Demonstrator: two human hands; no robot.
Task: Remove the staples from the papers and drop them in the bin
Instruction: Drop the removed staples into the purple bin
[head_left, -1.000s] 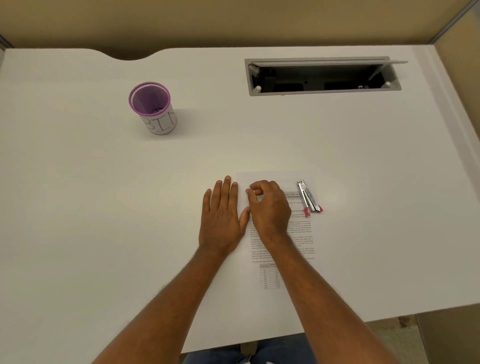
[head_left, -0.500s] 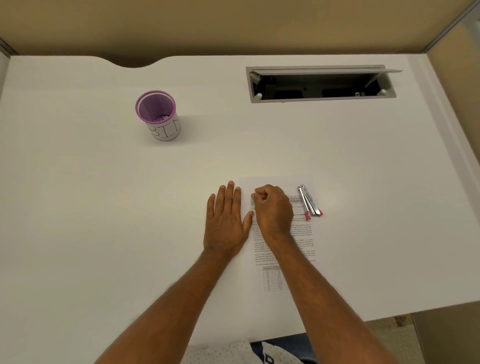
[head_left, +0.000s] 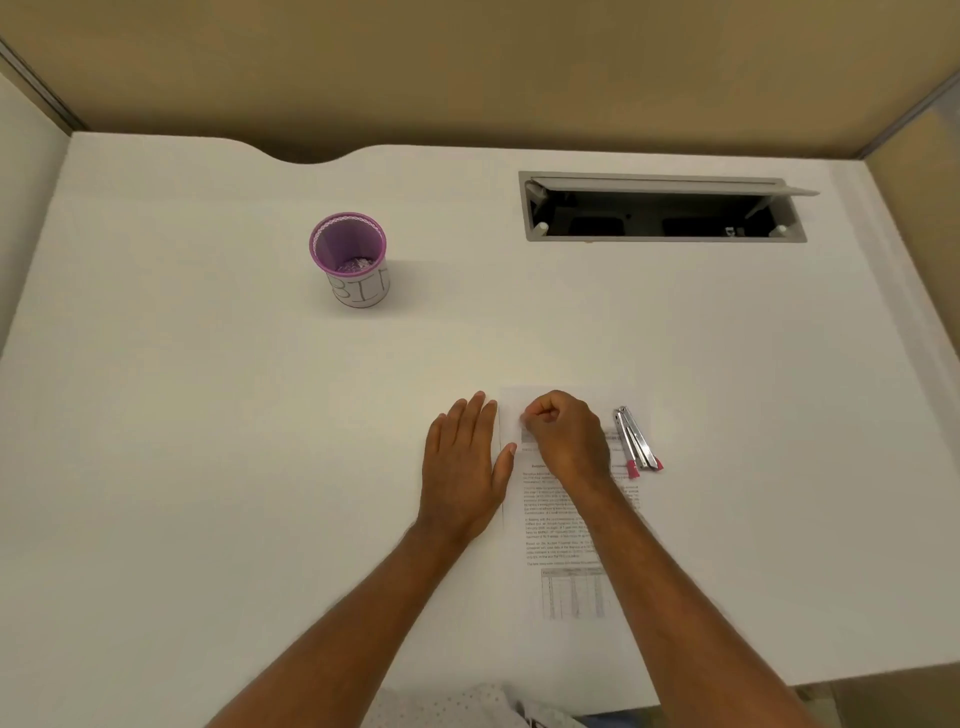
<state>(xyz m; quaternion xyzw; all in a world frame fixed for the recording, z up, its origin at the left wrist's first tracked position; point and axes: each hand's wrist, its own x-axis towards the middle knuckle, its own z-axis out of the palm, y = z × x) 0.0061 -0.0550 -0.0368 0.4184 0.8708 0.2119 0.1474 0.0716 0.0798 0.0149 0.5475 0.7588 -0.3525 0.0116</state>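
A printed sheet of paper (head_left: 566, 545) lies on the white desk (head_left: 260, 467) in front of me. My right hand (head_left: 569, 441) is curled over the sheet's top-left corner, thumb and forefinger pinched together; any staple there is too small to see. My left hand (head_left: 462, 467) lies flat on the desk beside the sheet's left edge, its thumb touching the paper. The purple mesh bin (head_left: 361, 293), labelled BIN, stands upright far to the upper left, with small bits at its bottom.
A metal staple remover (head_left: 638, 441) with pink tips lies on the paper's top-right corner, just right of my right hand. A grey cable hatch (head_left: 665, 234) is open at the back right. The desk's front edge runs close under my forearms.
The view has tilted, so everything sits lower in the frame. My right hand's fingers have curled tighter into a pinch at the corner. The left hand stays flat.
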